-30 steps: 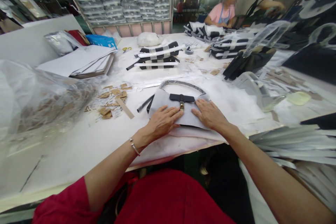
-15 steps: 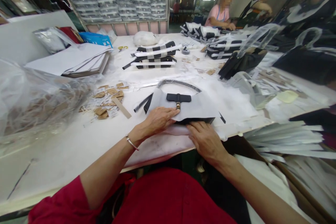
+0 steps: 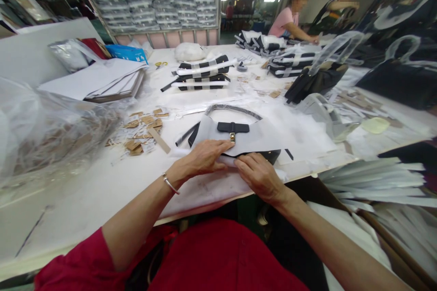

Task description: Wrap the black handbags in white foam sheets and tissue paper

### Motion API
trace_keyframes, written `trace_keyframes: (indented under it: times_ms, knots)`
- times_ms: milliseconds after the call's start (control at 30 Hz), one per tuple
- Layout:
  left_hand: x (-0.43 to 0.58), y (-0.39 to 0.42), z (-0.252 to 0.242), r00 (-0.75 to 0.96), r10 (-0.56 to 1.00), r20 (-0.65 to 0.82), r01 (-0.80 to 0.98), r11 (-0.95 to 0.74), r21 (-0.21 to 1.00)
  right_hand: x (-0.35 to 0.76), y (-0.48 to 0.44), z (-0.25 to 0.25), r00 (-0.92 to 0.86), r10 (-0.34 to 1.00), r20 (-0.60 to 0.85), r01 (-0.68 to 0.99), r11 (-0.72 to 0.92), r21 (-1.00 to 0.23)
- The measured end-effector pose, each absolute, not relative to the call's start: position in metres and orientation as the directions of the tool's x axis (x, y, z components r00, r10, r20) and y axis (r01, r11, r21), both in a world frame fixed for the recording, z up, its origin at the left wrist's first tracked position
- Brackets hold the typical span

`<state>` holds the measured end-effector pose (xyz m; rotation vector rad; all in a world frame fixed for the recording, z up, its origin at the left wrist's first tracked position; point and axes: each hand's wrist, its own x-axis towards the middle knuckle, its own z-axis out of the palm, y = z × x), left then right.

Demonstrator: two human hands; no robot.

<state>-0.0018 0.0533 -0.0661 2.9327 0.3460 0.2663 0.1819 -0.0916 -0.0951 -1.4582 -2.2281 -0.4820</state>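
Note:
A black handbag (image 3: pixel 269 156) lies on the table before me, its front mostly under a white sheet (image 3: pixel 208 132). A black tab with a gold clasp (image 3: pixel 232 137) shows on top, and its handle (image 3: pixel 235 107) is wrapped in plastic. My left hand (image 3: pixel 208 154) presses the bag's near side, fingertips at the clasp and thumb lower by the white roll. Along the bag's near edge runs a white roll of soft packing sheet (image 3: pixel 227 161). My right hand (image 3: pixel 261 177) has its fingers curled over this roll, closed on it.
Cardboard tags (image 3: pixel 146 129) lie scattered to the left, beside a clear plastic bag (image 3: pixel 51 132). Two wrapped black bags (image 3: pixel 203 72) are stacked farther back. A tape dispenser (image 3: pixel 327 116) stands at right. White strips (image 3: pixel 375 182) fill a box below. Two co-workers (image 3: pixel 290 20) are behind.
My right hand has moved left and up along the bag's near edge and now grips the white roll. My left thumb has come down by the roll. A co-worker's arm reaches farther right.

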Motion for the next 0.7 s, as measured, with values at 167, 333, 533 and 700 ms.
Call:
trace_keyframes:
  times_ms: [167, 333, 533, 700]
  knots:
    - [0.000, 0.049, -0.079, 0.927, 0.296, 0.230, 0.269, -0.953, 0.139, 0.189, -0.079, -0.092, -0.377, 0.691, 0.617, 0.915, 0.379, 0.135]
    - [-0.001, 0.044, -0.092, 0.899, 0.293, 0.325, 0.271, -0.956, 0.112, 0.186, -0.080, -0.097, -0.359, 0.720, 0.594, 0.930, 0.333, 0.158]
    - [-0.001, 0.044, -0.107, 0.826, 0.298, 0.479, 0.308, -0.950, 0.060, 0.185, -0.093, -0.082, -0.405, 0.624, 0.669, 0.884, 0.454, 0.112]
    - [-0.003, 0.038, -0.111, 0.804, 0.231, 0.548, 0.279, -0.960, -0.005, 0.187, -0.098, -0.051, -0.339, 0.561, 0.755, 0.906, 0.412, 0.100]
